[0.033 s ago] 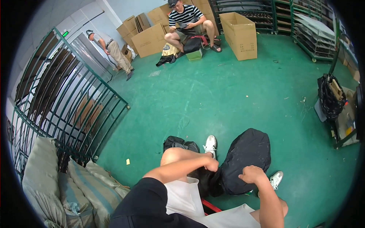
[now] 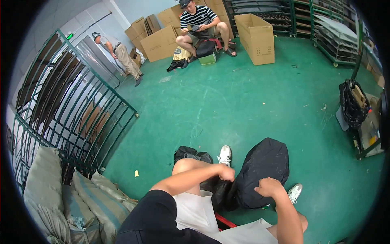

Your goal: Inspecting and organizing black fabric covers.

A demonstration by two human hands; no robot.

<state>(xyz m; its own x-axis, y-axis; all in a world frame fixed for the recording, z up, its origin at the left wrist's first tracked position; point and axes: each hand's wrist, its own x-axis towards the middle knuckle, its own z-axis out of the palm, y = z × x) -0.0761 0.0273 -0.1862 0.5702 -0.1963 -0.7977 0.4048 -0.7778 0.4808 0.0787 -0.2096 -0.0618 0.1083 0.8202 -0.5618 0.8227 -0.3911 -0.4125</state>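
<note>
I'm seeing the bag (image 2: 262, 173) lying at lower centre between my shoes, sacks (image 2: 61, 199) lower left, cardboard box (image 2: 256, 38) sitting at top centre.

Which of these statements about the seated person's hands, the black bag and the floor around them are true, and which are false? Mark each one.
1. Both hands grip the black bag. True: the left hand and the right hand are closed on its fabric.
2. The floor is red. False: it is green.
3. The bag lies between the person's legs, near two white shoes. True.
4. A person in a striped shirt stands at the far wall. False: that person sits among cardboard boxes.
5. The stacked sacks lie to the person's right. False: they lie to the left, by the green metal railing.
</note>
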